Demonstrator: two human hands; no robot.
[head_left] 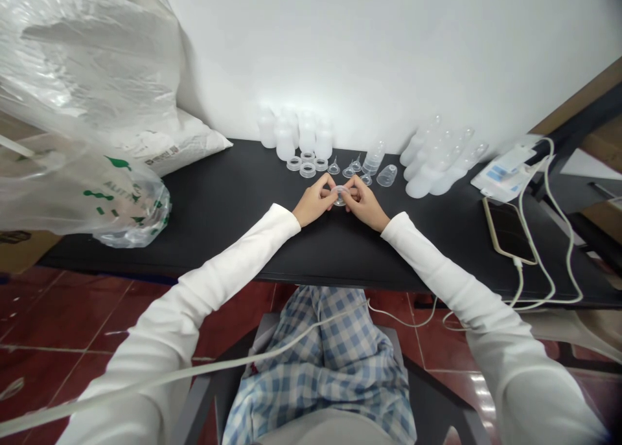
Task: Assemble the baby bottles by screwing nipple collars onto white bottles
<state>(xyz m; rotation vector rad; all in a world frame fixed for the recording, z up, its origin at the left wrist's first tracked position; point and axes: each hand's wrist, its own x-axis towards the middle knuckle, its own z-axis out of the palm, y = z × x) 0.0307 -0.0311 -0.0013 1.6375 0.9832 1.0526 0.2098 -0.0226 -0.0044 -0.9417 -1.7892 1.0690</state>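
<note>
Above the black table, my left hand [318,201] and my right hand [362,203] meet, both closed. Between them they pinch a translucent bottle collar ring [339,196] by its two sides. Something clear seems to sit within the ring, perhaps a nipple, but fingers hide part of it. Just beyond are several clear silicone nipples [348,171]. Several loose collar rings [308,170] lie behind my left hand, in front of white bottles [284,140] standing upright. Beyond my right hand are a stack of clear caps [374,157] and a single clear cap [387,175] on its side.
Bottles with tops fitted [432,163] lie in a pile at the right against the wall. Further right are a phone [509,231] with a white cable [549,263] and a white box-like device [508,171]. Plastic bags [121,186] crowd the left end of the table [233,238].
</note>
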